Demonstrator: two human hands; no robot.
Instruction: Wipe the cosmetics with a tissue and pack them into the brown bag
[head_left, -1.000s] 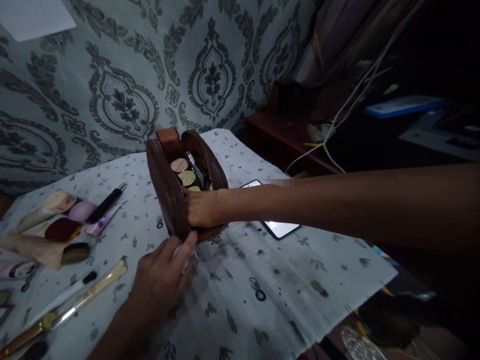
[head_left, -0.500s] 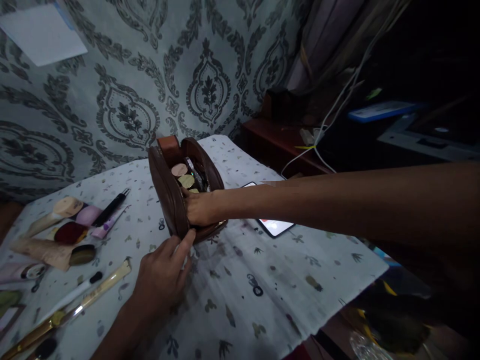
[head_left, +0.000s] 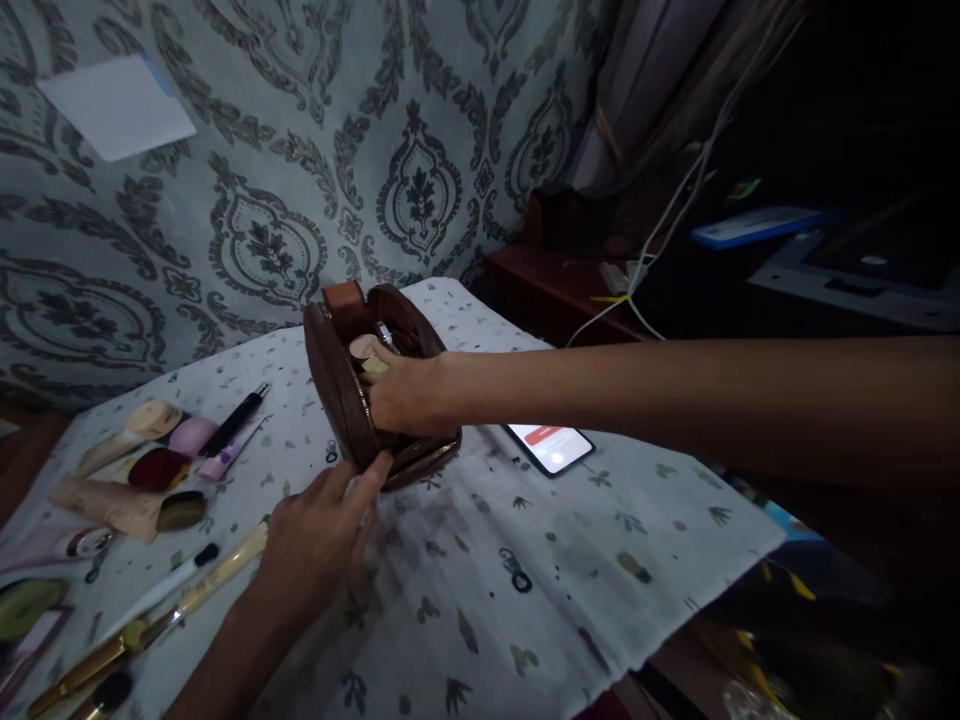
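Observation:
A brown zippered makeup bag (head_left: 334, 385) stands unzipped on the cloth-covered table. Inside it lie round beige and yellowish items (head_left: 364, 347) and a shiny slim item (head_left: 385, 334). My right hand (head_left: 409, 393) reaches down into the bag; its thumb lies by the round items, and its other fingers are hidden inside. With its fingers at the near end of the bag, my left hand (head_left: 322, 525) grips the rim. To the left of that hand lie makeup brushes (head_left: 172, 610) and several cosmetics, among them a tan tube (head_left: 112, 505) and a black pen-like item (head_left: 234, 420).
A phone (head_left: 555, 450) with a lit screen lies right of the bag, partly under my right forearm. Patterned fabric (head_left: 420, 180) hangs behind the table. White cables (head_left: 675, 220) run over a dark red surface (head_left: 532, 285) at the back right. The table's edge is at the lower right.
My right hand has shifted within the bag, its thumb now nearer the round items and covering more of them. My left hand stays at the bag's near end. The whole view has shifted slightly.

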